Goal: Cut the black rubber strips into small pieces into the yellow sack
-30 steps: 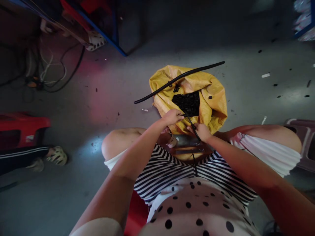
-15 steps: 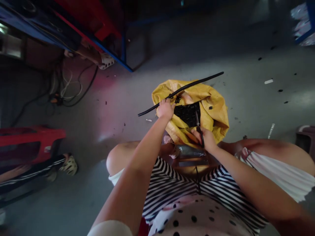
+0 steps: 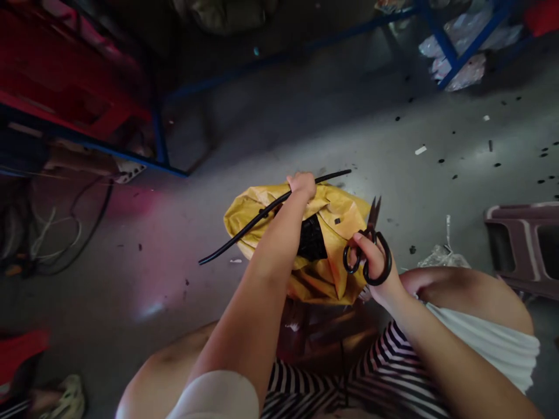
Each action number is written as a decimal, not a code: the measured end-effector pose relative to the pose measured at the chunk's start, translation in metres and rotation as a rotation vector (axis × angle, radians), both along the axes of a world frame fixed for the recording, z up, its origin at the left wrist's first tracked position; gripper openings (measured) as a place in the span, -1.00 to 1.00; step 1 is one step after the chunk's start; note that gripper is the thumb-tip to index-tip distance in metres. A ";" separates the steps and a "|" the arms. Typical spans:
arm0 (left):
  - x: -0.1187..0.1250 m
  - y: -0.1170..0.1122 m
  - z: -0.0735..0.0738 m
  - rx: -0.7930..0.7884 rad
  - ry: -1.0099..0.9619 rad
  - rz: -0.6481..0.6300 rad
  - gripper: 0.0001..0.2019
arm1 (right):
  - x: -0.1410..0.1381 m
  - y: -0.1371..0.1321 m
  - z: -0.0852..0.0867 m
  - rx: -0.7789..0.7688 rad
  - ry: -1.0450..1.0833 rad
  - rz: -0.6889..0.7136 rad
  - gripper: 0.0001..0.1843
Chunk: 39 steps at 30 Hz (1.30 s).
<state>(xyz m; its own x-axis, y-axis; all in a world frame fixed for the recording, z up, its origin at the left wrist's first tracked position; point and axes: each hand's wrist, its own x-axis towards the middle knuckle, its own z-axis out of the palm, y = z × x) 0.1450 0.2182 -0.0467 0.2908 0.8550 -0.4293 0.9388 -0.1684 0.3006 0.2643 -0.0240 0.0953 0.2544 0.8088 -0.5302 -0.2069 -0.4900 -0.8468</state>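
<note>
My left hand (image 3: pixel 303 184) is closed around a long, thin black strip (image 3: pixel 244 230), like a rubber or plastic tube, toward its right end. The strip slants across the top of a yellow sack (image 3: pixel 349 206). Inside the sack's mouth lie many small black pieces (image 3: pixel 312 237). My right hand (image 3: pixel 378 273) has its fingers through the handles of black-handled scissors (image 3: pixel 374 218), held at the sack's right side. Their blades point away from me and are slightly apart, touching nothing.
A brown plastic stool (image 3: pixel 506 244) stands at the right. Blue metal frame legs (image 3: pixel 159 134) rise at the upper left, near cables (image 3: pixel 65 233). Clear plastic bags (image 3: pixel 465 67) lie at the upper right. Small black scraps dot the floor (image 3: pixel 406 169). Other people's feet show at the left.
My left hand has shifted along the strip toward its right end. My right hand has lifted the scissors out of the sack's mouth to its right side. The view has turned right.
</note>
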 end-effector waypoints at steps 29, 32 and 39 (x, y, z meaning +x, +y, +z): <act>-0.123 -0.280 0.109 -0.031 -0.411 -0.009 -0.72 | 0.003 0.005 -0.016 0.375 -0.539 0.502 -0.63; -0.096 -0.283 0.097 -0.066 -0.494 -0.049 -0.70 | -0.005 -0.019 -0.037 0.308 -0.637 0.504 -0.63; -0.065 -0.297 0.079 -0.062 -0.597 -0.086 -0.70 | -0.004 -0.038 -0.068 0.209 -0.781 0.591 -0.67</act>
